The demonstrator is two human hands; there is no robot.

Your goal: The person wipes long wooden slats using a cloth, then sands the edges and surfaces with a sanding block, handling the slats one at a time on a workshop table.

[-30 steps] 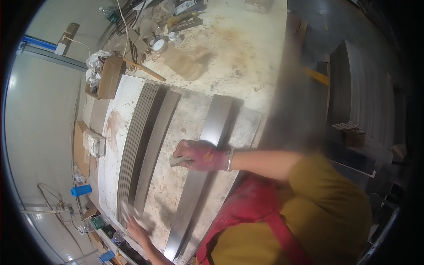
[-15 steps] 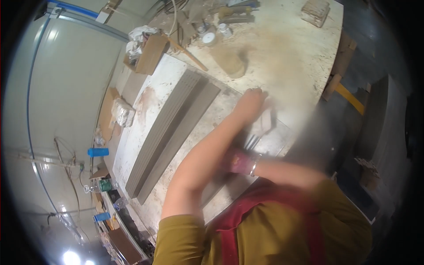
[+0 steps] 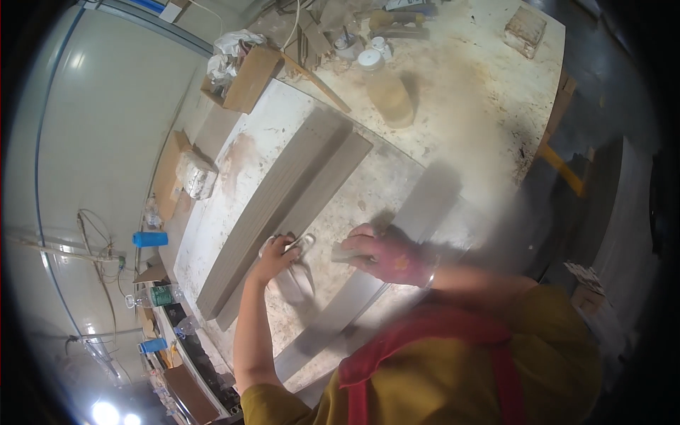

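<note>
My bare left hand [image 3: 275, 261] closes on a crumpled white cloth-like thing [image 3: 296, 282], blurred, beside the near part of a stack of grey boards [image 3: 273, 191]. My right hand [image 3: 397, 256], in a pink glove, grips a small flat grey-green block [image 3: 347, 254] by its end. Below and around the right hand lies a long grey board [image 3: 427, 202], running diagonally from far right to near left; the hand and forearm hide its middle. I cannot tell whether the block touches it.
Beyond the boards stand a jar of tan liquid [image 3: 391, 103], white-lidded pots and tools. A cardboard box [image 3: 249, 79] holds crumpled white material. One wrapped block [image 3: 525, 32] sits at the far right, another [image 3: 196, 175] at the left. Pale haze hangs over the right side of the table.
My left hand has swung left and nearer with the white thing, uncrossing from over my right arm. The right hand with its block now shows above the long board.
</note>
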